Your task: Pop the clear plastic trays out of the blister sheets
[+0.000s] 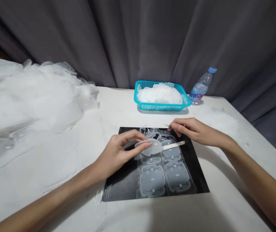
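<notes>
My left hand (122,149) pinches a translucent whitish, rounded flat piece (155,147) between thumb and fingers, above a black mat (121,182). My right hand (192,130) is closed at the mat's far right, with the thin tip of a slender metal tool (167,125) jutting out leftward; most of the tool is hidden by the fingers. A pale narrow strip (174,145) with a dark end runs from beside the held piece towards my right wrist. Under both hands lies a clear sheet of moulded translucent pieces (153,182), with loose curled offcuts (150,132) at its far end.
On the left of the white table (118,111) is a big heap of translucent white sheets (39,93). A turquoise basket (162,107) filled with whitish pieces (161,93) stands at the back, next to a water bottle (202,87). A grey curtain (138,42) hangs behind.
</notes>
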A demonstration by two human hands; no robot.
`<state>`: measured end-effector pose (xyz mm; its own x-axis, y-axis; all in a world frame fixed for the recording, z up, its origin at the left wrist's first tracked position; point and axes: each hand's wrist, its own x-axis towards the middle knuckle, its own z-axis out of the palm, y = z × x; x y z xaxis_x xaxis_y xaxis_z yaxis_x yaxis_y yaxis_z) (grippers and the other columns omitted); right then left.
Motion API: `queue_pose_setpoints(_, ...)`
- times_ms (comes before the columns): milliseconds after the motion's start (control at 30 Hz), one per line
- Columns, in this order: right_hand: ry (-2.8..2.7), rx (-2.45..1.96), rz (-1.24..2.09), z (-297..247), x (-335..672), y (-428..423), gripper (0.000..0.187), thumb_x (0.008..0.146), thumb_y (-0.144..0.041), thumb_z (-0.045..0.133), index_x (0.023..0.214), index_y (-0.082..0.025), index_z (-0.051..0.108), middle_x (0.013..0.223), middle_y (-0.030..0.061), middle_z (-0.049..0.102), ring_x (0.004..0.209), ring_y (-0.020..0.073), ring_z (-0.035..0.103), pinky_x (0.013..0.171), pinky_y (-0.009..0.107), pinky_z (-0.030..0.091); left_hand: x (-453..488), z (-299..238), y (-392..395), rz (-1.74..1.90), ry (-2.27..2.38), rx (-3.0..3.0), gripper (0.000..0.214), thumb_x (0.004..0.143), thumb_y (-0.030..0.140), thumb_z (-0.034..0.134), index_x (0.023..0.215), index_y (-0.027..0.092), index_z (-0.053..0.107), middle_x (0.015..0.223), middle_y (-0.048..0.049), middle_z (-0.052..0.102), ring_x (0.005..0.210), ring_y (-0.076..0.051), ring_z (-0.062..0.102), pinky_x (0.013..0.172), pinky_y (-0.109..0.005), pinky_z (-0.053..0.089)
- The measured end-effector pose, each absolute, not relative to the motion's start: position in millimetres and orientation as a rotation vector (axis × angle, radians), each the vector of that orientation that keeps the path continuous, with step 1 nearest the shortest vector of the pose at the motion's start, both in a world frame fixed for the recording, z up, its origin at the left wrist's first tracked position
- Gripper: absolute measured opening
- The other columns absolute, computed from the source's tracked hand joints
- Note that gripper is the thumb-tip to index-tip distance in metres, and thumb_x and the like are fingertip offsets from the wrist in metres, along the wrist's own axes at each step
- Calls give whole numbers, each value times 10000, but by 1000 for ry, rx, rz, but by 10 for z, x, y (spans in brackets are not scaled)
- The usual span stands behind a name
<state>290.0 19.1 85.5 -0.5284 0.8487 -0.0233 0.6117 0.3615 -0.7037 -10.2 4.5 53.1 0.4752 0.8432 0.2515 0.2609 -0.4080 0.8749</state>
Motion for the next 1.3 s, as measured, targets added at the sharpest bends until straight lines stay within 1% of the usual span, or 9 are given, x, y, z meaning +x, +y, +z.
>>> queue_pose_setpoints(167,-2339,-1253,837,759,2981,281,366,1079,-453,511,962,-197,746,932,40,766,885,206,683,814,305,451,-114,535,81,912,882,1863,42,945,246,762,949,204,760,914,-4,814,839,-126,775,778,-181,607)
queue_pose_setpoints(367,-2415,-1268,373,581,3087,391,399,1112,-424,456,989,-208,769,891,48,786,880,218,708,800,311,446,-118,581,64,880,799,1780,47,982,222,715,1008,214,752,1084,-34,840,1040,-178,797,918,-230,624)
queue_pose_setpoints(500,-2455,-1301,194,386,3170,492,364,1112,-406,448,1091,-213,756,1068,86,798,990,255,718,804,326,476,-133,557,64,857,763,1711,19,988,218,707,1002,218,720,1100,-32,839,1073,-181,791,953,-238,609)
queue_pose_setpoints(667,-2330,-1339,253,81,3223,610,325,1081,-465,507,1178,-203,674,1133,120,741,1004,275,694,841,367,523,-158,511,93,789,746,1674,28,997,256,696,1011,232,699,1103,-40,833,1048,-189,787,915,-271,611)
queue_pose_setpoints(867,-2124,-1288,404,-87,3256,731,290,1057,-457,540,1059,-200,672,999,93,651,933,253,611,881,394,512,-232,479,270,901,913,1600,177,945,356,760,982,219,655,888,-19,803,818,-157,740,731,-241,551)
queue_pose_setpoints(967,-2025,-1269,499,-140,3275,760,308,1035,-461,582,1143,-199,702,1028,85,629,943,239,608,905,388,518,-289,457,458,964,960,1482,307,910,406,789,994,230,552,794,3,784,709,-138,694,682,-234,523)
queue_pose_setpoints(1100,-2002,-1264,511,-252,3283,792,374,1050,-443,544,1293,-200,694,1092,100,598,1025,253,610,981,423,511,-273,457,857,1137,1027,1489,433,843,429,821,1002,241,465,788,-5,775,682,-145,676,646,-238,509)
queue_pose_setpoints(1167,-2001,-1260,508,-311,3282,819,409,1053,-435,532,1365,-208,668,1104,103,590,1057,259,603,1009,438,505,-187,480,1118,1304,1020,1594,455,826,439,797,1022,251,431,726,19,727,651,-154,657,621,-248,506)
queue_pose_setpoints(1300,-1994,-1274,472,-393,3264,870,432,1055,-422,519,1412,-216,647,1104,110,578,1083,271,577,1021,458,504,118,546,1684,1361,986,1723,415,813,437,746,993,259,418,687,56,617,623,-151,628,634,-266,512)
